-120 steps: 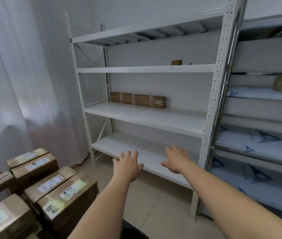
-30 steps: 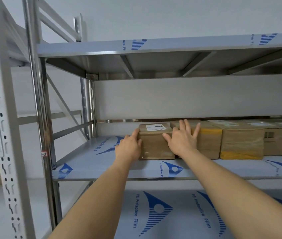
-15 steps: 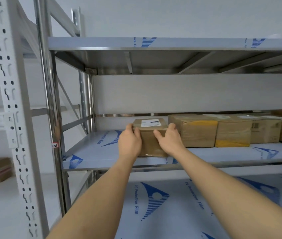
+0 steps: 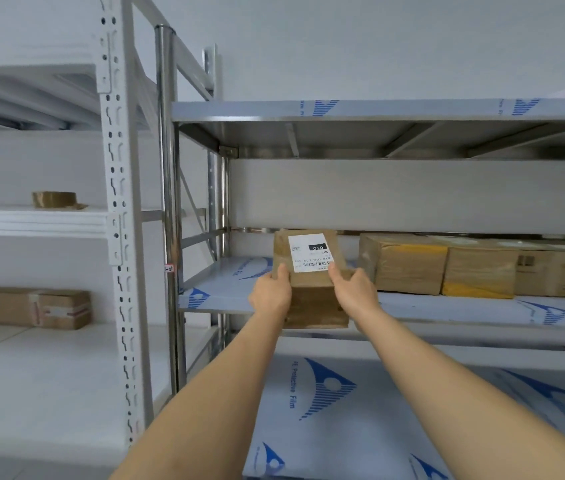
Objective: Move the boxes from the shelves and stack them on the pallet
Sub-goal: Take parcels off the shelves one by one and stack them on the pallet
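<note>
Brown box [image 4: 312, 289], seemingly white-labelled

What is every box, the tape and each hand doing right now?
Labelled box: tilted, held off the steel shelf.
Left hand: grips the box's left side.
Right hand: grips its right side.
Row of boxes: resting on the shelf.
Long box: lying flat on the white shelf.
Tape roll: lying flat.

Head view (close) facing shelves [image 4: 378, 306]
</note>
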